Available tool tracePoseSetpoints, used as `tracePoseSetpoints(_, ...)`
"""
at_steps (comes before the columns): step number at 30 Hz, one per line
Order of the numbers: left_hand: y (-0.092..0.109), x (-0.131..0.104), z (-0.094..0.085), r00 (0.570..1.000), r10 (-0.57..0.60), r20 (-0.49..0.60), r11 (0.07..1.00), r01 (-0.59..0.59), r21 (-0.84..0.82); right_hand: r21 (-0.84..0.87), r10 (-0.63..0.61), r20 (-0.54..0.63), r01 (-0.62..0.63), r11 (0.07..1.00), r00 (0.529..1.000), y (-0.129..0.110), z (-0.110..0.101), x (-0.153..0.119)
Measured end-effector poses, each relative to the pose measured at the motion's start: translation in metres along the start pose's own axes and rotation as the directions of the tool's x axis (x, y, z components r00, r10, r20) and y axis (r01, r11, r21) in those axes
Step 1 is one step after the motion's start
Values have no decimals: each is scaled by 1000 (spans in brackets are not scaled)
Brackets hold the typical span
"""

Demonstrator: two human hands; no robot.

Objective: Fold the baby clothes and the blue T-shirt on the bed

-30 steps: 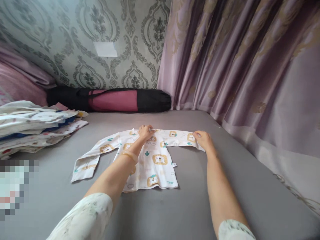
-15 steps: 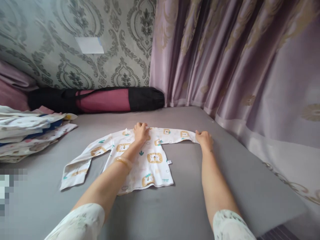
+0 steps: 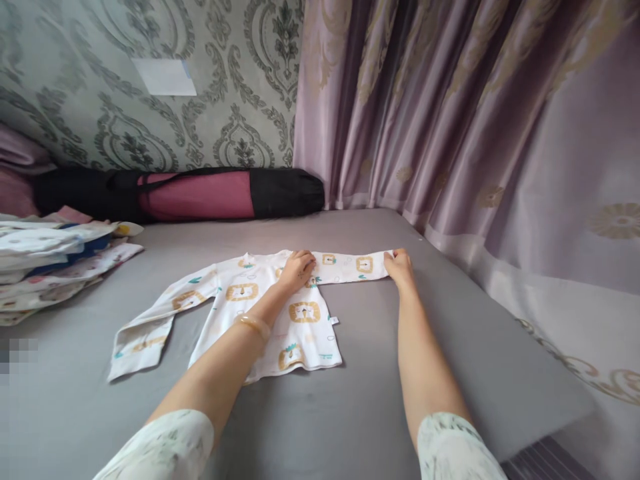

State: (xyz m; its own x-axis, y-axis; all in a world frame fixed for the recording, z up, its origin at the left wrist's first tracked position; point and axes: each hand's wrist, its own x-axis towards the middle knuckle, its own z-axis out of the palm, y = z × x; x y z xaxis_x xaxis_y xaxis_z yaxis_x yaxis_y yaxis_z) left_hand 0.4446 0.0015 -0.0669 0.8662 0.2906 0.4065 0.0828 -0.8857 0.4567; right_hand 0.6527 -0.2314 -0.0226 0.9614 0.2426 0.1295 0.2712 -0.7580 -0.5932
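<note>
We see 1 grey sheet (image 3: 360, 407). 1 long black-and-maroon bag (image 3: 200, 197) along its far side, contents hidden. 1 clothes stack (image 3: 55, 250) at left, layers overlap, can't count. 1 lion-print shirt (image 3: 305, 327) flat mid-sheet, 2 sleeves out, left one bent. Our right hand (image 3: 400, 267) pinches the right cuff; our left hand (image 3: 299, 272) rests near that shoulder, can't tell if gripping. 1 bangle (image 3: 254, 325), left wrist.
</note>
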Motion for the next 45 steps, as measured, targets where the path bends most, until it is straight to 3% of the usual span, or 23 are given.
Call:
tracePoseSetpoints(4, 2, -2, -1, 999, 11, 37, 1000, -12, 29, 227, 2, -123, 26, 974, 992, 10, 3, 7)
tracePoseSetpoints(7, 9, -3, -6, 994, -41, 105, 994, 31, 102, 249, -25, -135, 58, 967, 990, 20, 5, 12)
tracePoseSetpoints(16, 26, -4, -16, 961, -80, 266, 974, 18, 227, 39, -120, -42, 122, 992, 992, 26, 8, 3)
tracePoseSetpoints(23, 20, 0, -20, 957, -127, 262, 989, 103, 103, -117, -92, -12, 90, 989, 996, 27, 7, -2)
tracePoseSetpoints(28, 40, -6, -35, 978, -136, 156, 990, 128, 58, -143, -155, -120, 137, 980, 981, 11, -1, -8)
tracePoseSetpoints(31, 68, -20, -45, 971, -174, 166, 980, 154, 128, -68, -293, -32, 290, 955, 956, -17, -1, -17)
tracePoseSetpoints(33, 89, -35, -50, 945, -189, 267, 978, 158, 134, 65, -454, 165, 450, 891, 876, -42, 4, -29)
tracePoseSetpoints(36, 118, -62, -53, 894, -183, 409, 983, 156, 97, 257, -655, 387, 606, 753, 649, -77, 14, -52)
tracePoseSetpoints(38, 133, -82, -52, 881, -179, 439, 984, 151, 97, 286, -685, 479, 640, 713, 549, -91, 19, -68)
tracePoseSetpoints(40, 143, -100, -51, 866, -159, 473, 987, 130, 95, 245, -670, 544, 668, 703, 505, -98, 21, -81)
tracePoseSetpoints(45, 156, -129, -55, 872, -122, 475, 992, 92, 87, 145, -653, 593, 735, 663, 472, -98, 22, -93)
